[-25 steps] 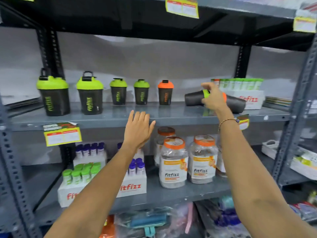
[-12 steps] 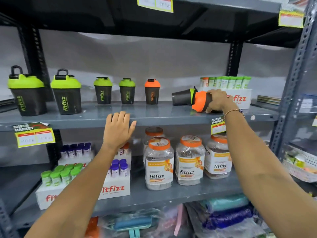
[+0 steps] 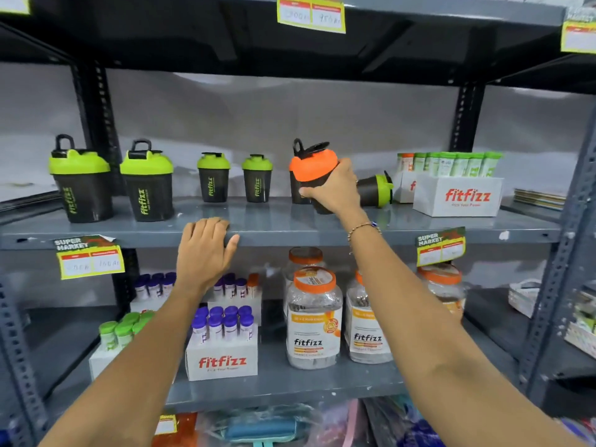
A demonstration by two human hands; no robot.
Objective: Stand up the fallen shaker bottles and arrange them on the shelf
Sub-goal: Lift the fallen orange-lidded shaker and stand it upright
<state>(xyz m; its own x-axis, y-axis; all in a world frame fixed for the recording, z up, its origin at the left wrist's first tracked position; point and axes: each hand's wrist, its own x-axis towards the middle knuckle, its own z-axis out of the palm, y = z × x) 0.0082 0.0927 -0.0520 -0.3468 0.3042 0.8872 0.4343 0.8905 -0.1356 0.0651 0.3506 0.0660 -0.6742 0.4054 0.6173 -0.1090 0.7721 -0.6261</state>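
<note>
My right hand [image 3: 335,188] grips a black shaker with an orange lid [image 3: 312,166], held nearly upright and slightly tilted just above the grey shelf [image 3: 419,225]. Behind my hand a black shaker with a green lid [image 3: 375,190] lies on its side. Another orange-lidded shaker stands mostly hidden behind the held one. Two small green-lidded shakers [image 3: 213,177] [image 3: 257,178] and two large green-lidded shakers [image 3: 80,182] [image 3: 147,182] stand upright to the left. My left hand [image 3: 204,250] rests on the shelf's front edge, holding nothing.
A white fitfizz box [image 3: 458,196] of green tubes stands at the shelf's right end. Price tags [image 3: 88,257] [image 3: 440,246] hang from the shelf edge. The lower shelf holds fitfizz jars [image 3: 314,321] and boxes of small bottles [image 3: 222,346]. Steel uprights [image 3: 567,253] frame the right side.
My right hand has lifted the fallen orange-lidded shaker, turned it nearly upright and carried it left. My left hand has settled onto the shelf edge.
</note>
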